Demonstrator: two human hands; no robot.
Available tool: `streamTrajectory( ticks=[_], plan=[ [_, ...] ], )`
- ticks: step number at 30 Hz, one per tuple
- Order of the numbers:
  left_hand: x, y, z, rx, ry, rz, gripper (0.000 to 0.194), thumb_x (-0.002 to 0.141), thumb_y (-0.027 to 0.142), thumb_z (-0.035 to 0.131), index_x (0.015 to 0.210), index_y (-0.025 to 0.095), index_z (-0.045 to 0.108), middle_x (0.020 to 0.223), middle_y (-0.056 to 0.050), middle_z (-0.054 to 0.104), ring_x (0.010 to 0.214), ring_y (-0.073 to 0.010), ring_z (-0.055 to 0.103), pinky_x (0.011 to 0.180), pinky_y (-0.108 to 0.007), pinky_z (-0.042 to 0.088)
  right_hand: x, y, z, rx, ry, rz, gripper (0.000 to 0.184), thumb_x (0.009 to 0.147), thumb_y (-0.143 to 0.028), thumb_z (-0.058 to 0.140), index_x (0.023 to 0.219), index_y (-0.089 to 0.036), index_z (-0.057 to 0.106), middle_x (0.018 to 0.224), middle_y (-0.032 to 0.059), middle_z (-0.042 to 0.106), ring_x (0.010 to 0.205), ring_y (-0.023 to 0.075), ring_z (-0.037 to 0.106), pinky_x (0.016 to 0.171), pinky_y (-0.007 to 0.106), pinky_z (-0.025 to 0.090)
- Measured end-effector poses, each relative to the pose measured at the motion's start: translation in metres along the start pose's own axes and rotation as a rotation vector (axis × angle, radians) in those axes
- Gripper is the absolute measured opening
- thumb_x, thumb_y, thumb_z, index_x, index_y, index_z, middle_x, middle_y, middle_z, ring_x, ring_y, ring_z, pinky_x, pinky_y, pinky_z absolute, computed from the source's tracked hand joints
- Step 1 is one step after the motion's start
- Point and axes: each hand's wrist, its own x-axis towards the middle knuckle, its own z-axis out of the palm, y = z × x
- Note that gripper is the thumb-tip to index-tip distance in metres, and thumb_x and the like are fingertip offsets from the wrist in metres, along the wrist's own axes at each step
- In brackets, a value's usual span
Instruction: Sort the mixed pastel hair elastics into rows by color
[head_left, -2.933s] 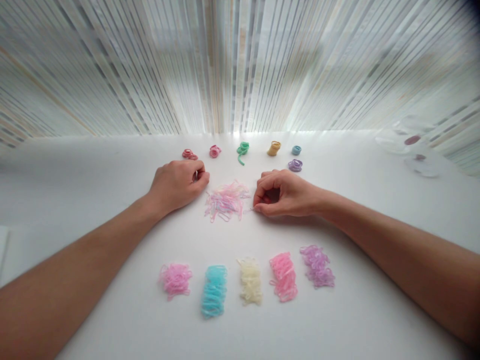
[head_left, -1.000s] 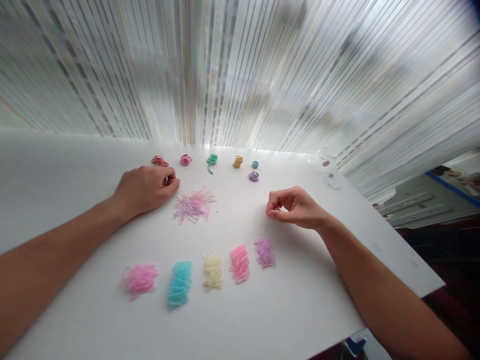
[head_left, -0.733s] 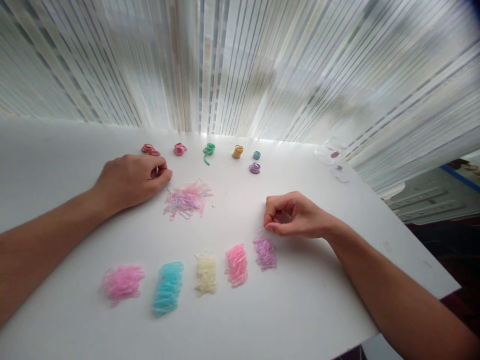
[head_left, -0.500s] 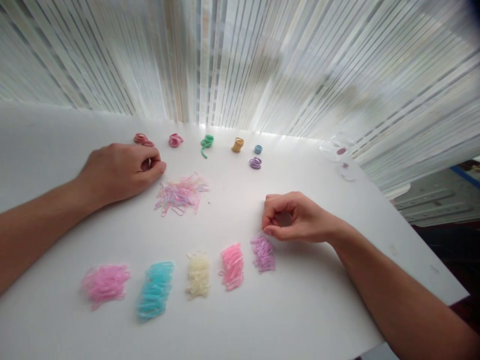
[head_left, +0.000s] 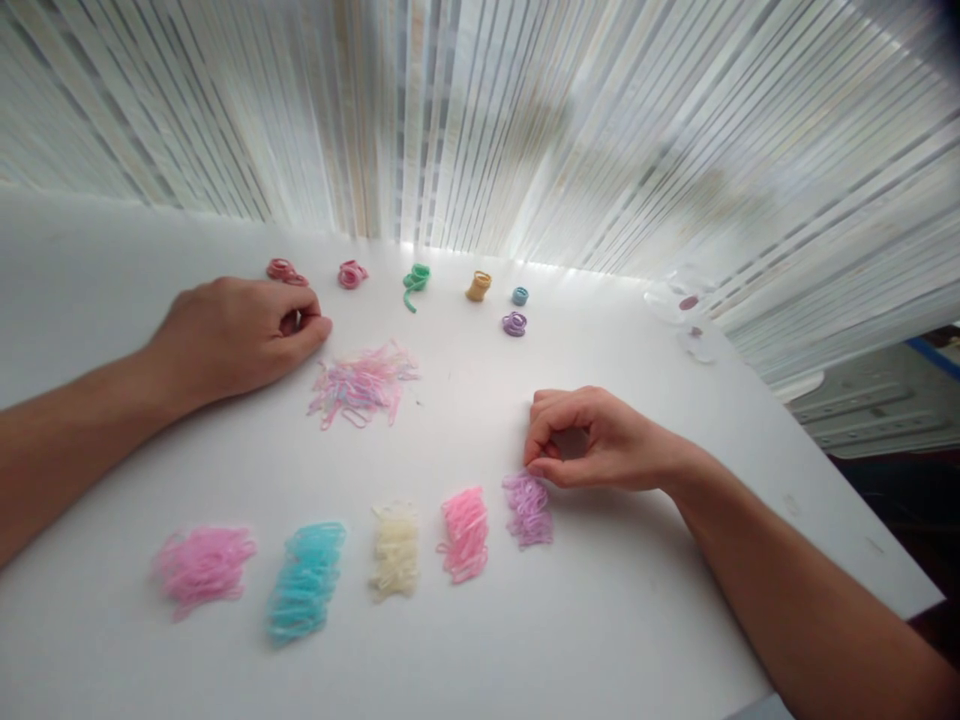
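Observation:
My right hand point(head_left: 592, 438) rests on the white table point(head_left: 637, 560) with thumb and forefinger pinched together right at the top edge of the purple pile of small elastic bands point(head_left: 528, 508). Whether a band sits in the pinch is too small to see. My left hand point(head_left: 240, 335) lies curled in a loose fist left of the mixed pile of pastel bands point(head_left: 360, 382). Along the front lie sorted piles: pink point(head_left: 202, 565), turquoise point(head_left: 305, 580), cream point(head_left: 394, 550) and bright pink point(head_left: 465, 532).
A row of small coloured band clusters runs along the back: red point(head_left: 283, 270), pink point(head_left: 350, 273), green point(head_left: 414, 282), yellow point(head_left: 478, 286), blue point(head_left: 520, 295) and purple point(head_left: 514, 323). Clear lids point(head_left: 686, 310) lie at the back right. The table's right edge drops off beyond my right forearm.
My right hand has moved from beside the mixed pile down and right to the purple pile, staying pinched. The left hand stays put. The view has swung to the right.

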Motion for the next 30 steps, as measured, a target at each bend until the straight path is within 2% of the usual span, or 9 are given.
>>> streamTrajectory(
  ticks=[11, 21, 26, 30],
  plan=[
    [0.0001, 0.0001, 0.0003, 0.026, 0.001, -0.001, 0.039, 0.089, 0.054, 0.037, 0.078, 0.026, 0.061, 0.08, -0.005, 0.065, 0.076, -0.0279, 0.062, 0.065, -0.035, 0.032, -0.0007, 0.0009, -0.0007, -0.007, -0.004, 0.001, 0.006, 0.082, -0.01, 0.076, 0.083, -0.016, 0.078, 0.078, 0.0018, 0.066, 0.07, 0.0113, 0.056, 0.062, 0.024, 0.047],
    [0.0002, 0.0003, 0.0006, 0.044, -0.008, -0.015, 0.044, 0.09, 0.055, 0.036, 0.085, 0.026, 0.067, 0.085, -0.005, 0.069, 0.082, -0.0299, 0.066, 0.07, -0.037, 0.041, -0.0001, -0.0013, -0.0007, -0.046, -0.004, 0.015, 0.006, 0.081, -0.011, 0.075, 0.084, -0.016, 0.078, 0.079, 0.0024, 0.066, 0.07, 0.0114, 0.057, 0.063, 0.024, 0.048],
    [-0.0002, 0.0005, 0.0003, 0.057, -0.005, -0.006, 0.042, 0.092, 0.054, 0.037, 0.085, 0.024, 0.066, 0.087, -0.005, 0.071, 0.081, -0.0272, 0.066, 0.069, -0.035, 0.04, -0.0004, -0.0012, -0.0004, -0.049, 0.005, 0.021, 0.004, 0.082, -0.014, 0.076, 0.084, -0.016, 0.079, 0.081, 0.0033, 0.067, 0.069, 0.0117, 0.057, 0.062, 0.024, 0.048],
    [-0.0003, 0.0006, -0.0015, 0.049, -0.025, -0.007, 0.042, 0.092, 0.055, 0.038, 0.086, 0.025, 0.066, 0.088, -0.006, 0.071, 0.082, -0.0287, 0.067, 0.069, -0.036, 0.039, -0.0006, -0.0015, -0.0004, -0.052, 0.003, 0.017, 0.005, 0.082, -0.013, 0.076, 0.084, -0.016, 0.079, 0.08, 0.0034, 0.067, 0.071, 0.0124, 0.058, 0.063, 0.025, 0.049]
  ],
)
